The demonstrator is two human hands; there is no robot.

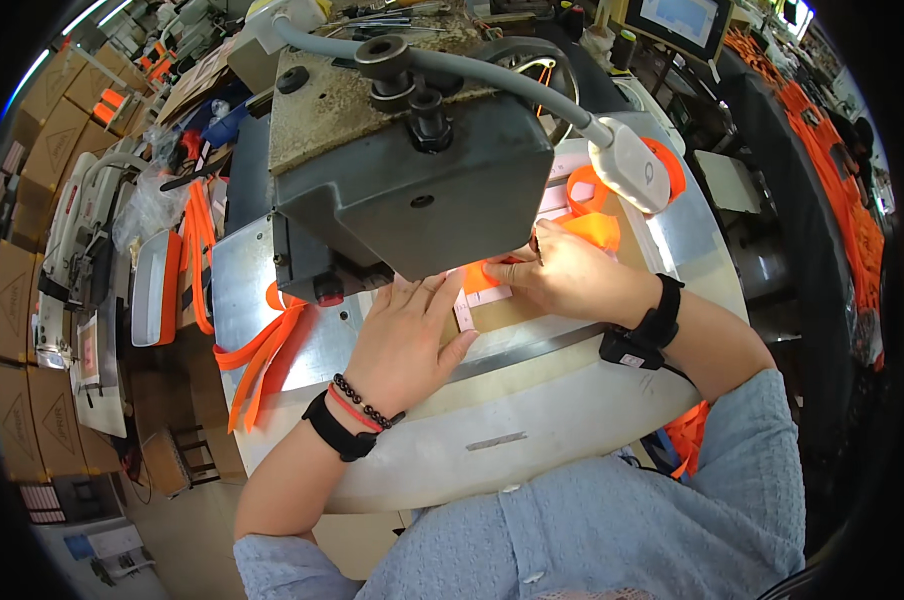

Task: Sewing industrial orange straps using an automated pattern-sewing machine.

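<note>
– Under the front of the dark grey, box-shaped metal machine head (442,205), what step do you see?

– I believe it is the placing step: the bright orange, flat strip (481,279) lies between the two hands, on the pale, smooth table with a curved edge (402,475), just beside a narrow, light pink flat bar (465,315)

– How are the fingers of each hand?

– The left hand (402,330) lies palm down, its thumb spread away from the other fingers, which are nearly together and reach to the pink bar. The right hand (587,275) has its fingers bent, with the thumb tip at the orange strip; whether it pinches the strip or only presses on it, I cannot tell

– And the shiny, orange looped band (597,231) beside the right hand, is it the same piece?

– It is behind the right hand, so I cannot see if they are joined

– Then what does the next move call for?

– In my judgement, to make the strip straight and flat along the pink bar, and to take all the fingers well away from the machine head before it is used
</note>
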